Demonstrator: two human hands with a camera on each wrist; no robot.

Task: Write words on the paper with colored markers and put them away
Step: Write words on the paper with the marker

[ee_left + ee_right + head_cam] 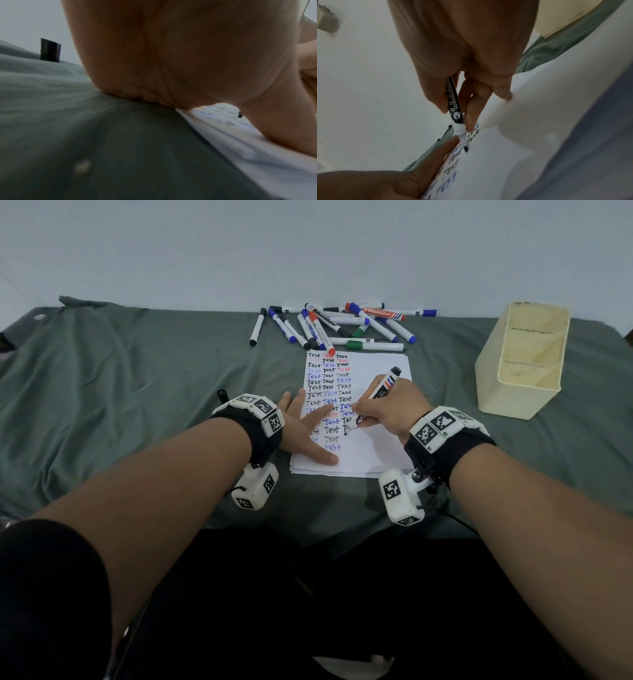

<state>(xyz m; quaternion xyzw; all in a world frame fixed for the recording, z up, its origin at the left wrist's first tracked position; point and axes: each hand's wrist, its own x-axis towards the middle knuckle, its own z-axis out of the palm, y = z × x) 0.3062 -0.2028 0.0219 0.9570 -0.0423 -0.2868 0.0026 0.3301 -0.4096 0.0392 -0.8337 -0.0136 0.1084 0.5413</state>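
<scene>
A white paper [373,450] filled with rows of "Test" in black, blue and red lies on the green cloth. My right hand [390,409] grips a black whiteboard marker [378,393] in a writing hold, its tip [466,149] touching the paper [496,169] at the end of a row. My left hand [305,426] lies flat with spread fingers on the paper's left part, holding it down; its palm [180,54] fills the left wrist view. A black cap [222,394] stands on the cloth [85,135] just left of my left wrist, also seen as a dark cap [50,50].
A pile of several markers [342,325] with black, blue, red and green caps lies beyond the paper by the wall. A cream plastic box [524,361] with inner dividers stands at the right. Green cloth [120,378] covers the table.
</scene>
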